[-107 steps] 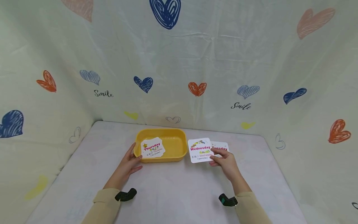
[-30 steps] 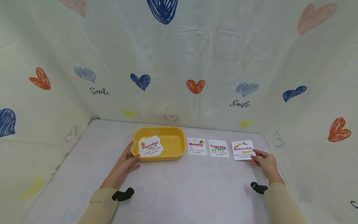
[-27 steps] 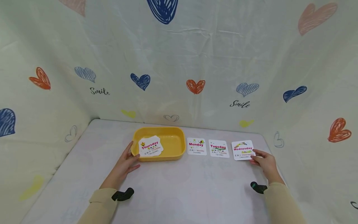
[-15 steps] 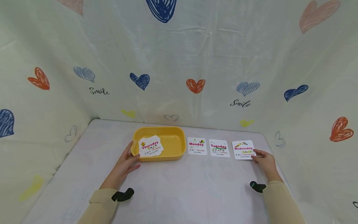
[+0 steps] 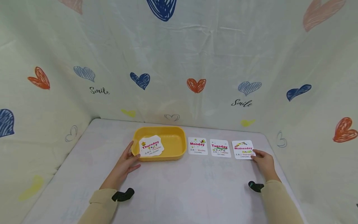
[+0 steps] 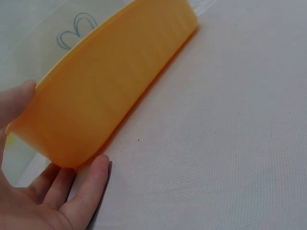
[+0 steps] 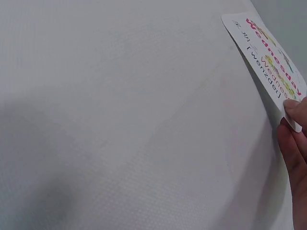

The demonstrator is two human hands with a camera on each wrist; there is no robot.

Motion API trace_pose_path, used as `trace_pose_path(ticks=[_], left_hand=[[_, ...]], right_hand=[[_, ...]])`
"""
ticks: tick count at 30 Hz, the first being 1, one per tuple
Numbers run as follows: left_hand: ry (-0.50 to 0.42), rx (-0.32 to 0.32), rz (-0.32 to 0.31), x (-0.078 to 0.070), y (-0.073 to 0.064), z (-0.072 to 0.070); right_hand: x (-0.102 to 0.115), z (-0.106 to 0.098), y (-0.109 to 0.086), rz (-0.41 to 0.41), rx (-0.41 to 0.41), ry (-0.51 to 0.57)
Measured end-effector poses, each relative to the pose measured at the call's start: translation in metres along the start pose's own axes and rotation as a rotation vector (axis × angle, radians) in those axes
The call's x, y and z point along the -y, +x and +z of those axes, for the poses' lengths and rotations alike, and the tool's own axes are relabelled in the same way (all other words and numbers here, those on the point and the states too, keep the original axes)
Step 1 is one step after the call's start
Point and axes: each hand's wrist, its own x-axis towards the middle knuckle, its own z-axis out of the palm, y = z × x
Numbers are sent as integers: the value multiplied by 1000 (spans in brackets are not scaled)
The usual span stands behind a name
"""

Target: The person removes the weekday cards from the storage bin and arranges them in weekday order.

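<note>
In the head view my left hand (image 5: 124,162) holds the left front corner of a yellow plastic tray (image 5: 174,146). The left wrist view has the thumb on the tray's rim and the other fingers at its base. White cards lie stacked inside, a Thursday card (image 5: 151,146) on top; those beneath are mostly hidden. To the tray's right, a Monday card (image 5: 197,146) and a Tuesday card (image 5: 220,148) lie side by side. At the row's right end my right hand (image 5: 264,161) pinches a Wednesday card (image 7: 266,60) by its lower right corner. That card's near edge is slightly raised over its shadow.
A white cloth covers the table (image 5: 181,189). Its right edge runs close to the right hand. A pale curtain (image 5: 167,56) printed with hearts hangs behind the table and along both sides. Each wrist wears a small black device, such as the left camera (image 5: 123,195).
Since the earliest frame, the right hand has moved right with the Wednesday card, and Monday and Tuesday now lie separately in a row. The left hand keeps its hold. Little differs over the last second.
</note>
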Motion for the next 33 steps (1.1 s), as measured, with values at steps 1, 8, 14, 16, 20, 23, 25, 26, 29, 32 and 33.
trace_pose_path(ticks=[1,8,14,16,20,23,25,26,29,32,33], left_hand=[[0,-1,-2,0,0,0],[-1,6,-2,1,0,2],[-9,-4,-9,1,1,0],[-8,-2,-6,2,1,0],[-7,-1,-4,1,2,0],[-8,-3,-6,1,2,-1],[-9,-2,-4,0,2,-1],[-9,-2,-4,0,2,-1],[-8,-4,-4,1,2,-1],[-7,-5,-5,2,3,-1],[-7,-7,-7,2,3,-1]], right_hand=[[0,-1,0,1,3,-1],[-2,-2,2,9,16,-40],[2,-3,0,-11,20,-105],[4,-2,0,-18,19,-131],[5,-1,1,-27,17,-184],[6,0,3,-34,31,-222],[8,2,5,-25,39,-238],[9,2,4,-25,43,-246],[13,3,4,-13,49,-255],[14,3,2,0,51,-258],[13,4,2,10,53,-251]])
